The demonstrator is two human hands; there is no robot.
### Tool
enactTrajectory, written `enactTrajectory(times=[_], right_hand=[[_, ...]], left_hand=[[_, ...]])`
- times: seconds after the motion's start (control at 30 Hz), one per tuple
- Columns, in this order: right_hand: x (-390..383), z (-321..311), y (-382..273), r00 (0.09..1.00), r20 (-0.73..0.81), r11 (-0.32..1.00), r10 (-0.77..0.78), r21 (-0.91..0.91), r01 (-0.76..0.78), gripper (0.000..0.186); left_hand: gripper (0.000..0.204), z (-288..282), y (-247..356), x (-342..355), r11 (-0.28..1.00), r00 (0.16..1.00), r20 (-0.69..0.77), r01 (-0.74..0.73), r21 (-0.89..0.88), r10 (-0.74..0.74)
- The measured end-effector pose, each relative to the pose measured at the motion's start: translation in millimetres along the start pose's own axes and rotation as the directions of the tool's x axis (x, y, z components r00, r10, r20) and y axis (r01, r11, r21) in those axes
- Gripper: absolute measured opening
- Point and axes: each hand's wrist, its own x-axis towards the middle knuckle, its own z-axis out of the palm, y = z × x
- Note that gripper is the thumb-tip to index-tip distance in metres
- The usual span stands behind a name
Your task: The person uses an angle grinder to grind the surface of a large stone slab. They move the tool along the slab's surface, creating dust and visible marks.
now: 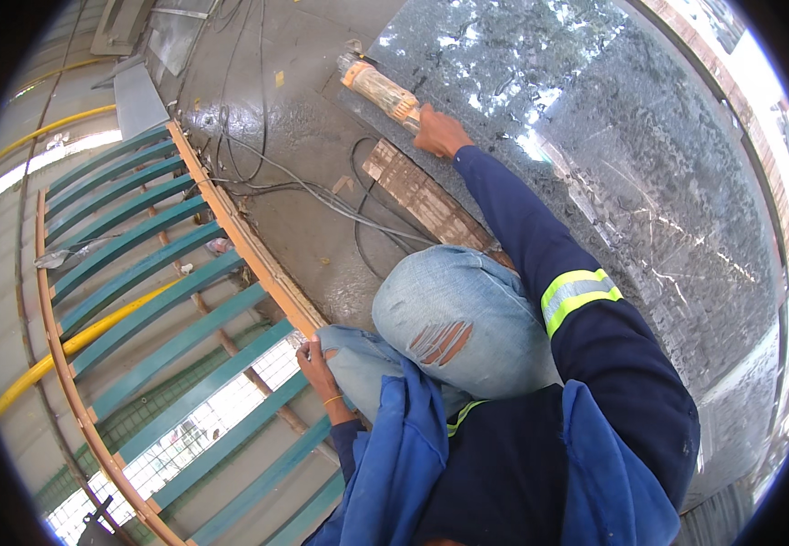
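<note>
My right hand [442, 134] is closed round the rear of an orange angle grinder [376, 88], its head at the far edge of a speckled dark grey stone slab [658, 200]. Below the grinder lies a worn wooden board [413, 187]. My left hand [314, 364] is closed on the orange wooden rail [258, 255] of a frame with several teal slats [167, 291], beside my knee in torn jeans.
Grey and black cables [340, 205] loop over the grey floor [294, 255]. A yellow hose [35, 369] passes under the slats, near wire mesh [185, 423]. A grey flat panel [140, 96] lies at the frame's far end.
</note>
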Motion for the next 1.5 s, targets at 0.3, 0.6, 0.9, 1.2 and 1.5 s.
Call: enactTrajectory(times=[0.3, 0.6, 0.9, 1.2, 1.5], right_hand=[[-6, 11, 16, 0.996, -0.067, 0.998, -0.066, 0.005, 0.067, 0.041], [0, -2, 4, 1.000, 0.007, 1.000, 0.011, 0.027, -0.011, 0.041], [-16, -1, 14, 1.000, -0.014, 1.000, 0.008, 0.007, -0.008, 0.043], [-10, -4, 8, 0.999, 0.025, 0.999, 0.029, 0.034, -0.030, 0.041], [-10, -3, 12, 0.999, -0.021, 0.999, 0.024, 0.033, -0.024, 0.042]], left_hand=[[0.053, -3, -9, 1, 1.000, 1.000, -0.013, -0.007, -0.019, 0.007], [0.056, 4, -3, 6, 0.999, 1.000, 0.003, 0.009, -0.034, -0.008], [0.055, 4, 0, 5, 1.000, 1.000, 0.014, -0.002, -0.027, 0.002], [0.054, 6, 8, 2, 1.000, 1.000, 0.011, -0.014, -0.001, 0.014], [0.055, 16, 25, -1, 0.999, 0.999, 0.013, -0.032, -0.008, 0.032]])
